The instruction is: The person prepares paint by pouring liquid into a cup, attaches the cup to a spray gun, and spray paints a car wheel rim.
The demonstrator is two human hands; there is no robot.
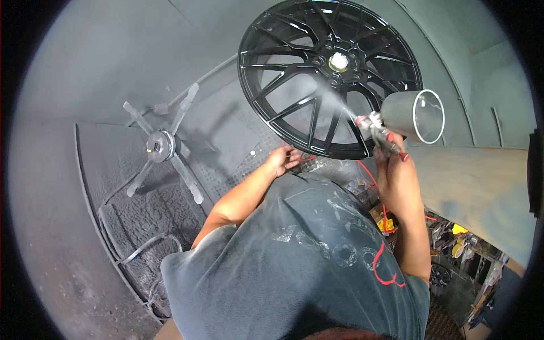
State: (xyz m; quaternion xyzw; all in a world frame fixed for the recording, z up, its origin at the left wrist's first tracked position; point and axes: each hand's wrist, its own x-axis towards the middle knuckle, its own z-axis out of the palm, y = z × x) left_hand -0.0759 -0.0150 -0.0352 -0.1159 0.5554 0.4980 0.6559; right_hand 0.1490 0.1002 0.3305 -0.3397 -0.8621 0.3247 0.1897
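Note:
My right hand (391, 164) is closed around the handle of a spray gun (377, 130), which carries a large grey cup (403, 110) on its side. A pale mist leaves the nozzle toward a glossy black multi-spoke car wheel (314, 107), tilted, with a bright centre. Below the wheel's lower left rim, my left hand (285, 158) has its fingers curled around a thin red hose (307, 158). Whether that hand also touches the rim is hard to tell. More of the red hose runs down past my right forearm.
On the left stands a paint-coated four-armed wheel stand (161, 145). Beneath it is a grey-coated, textured mat (147, 226) with a bar along its edge. Grey walls (170, 51) surround the wheel. At lower right, a cluttered shelf (464, 249) holds tools and yellow items.

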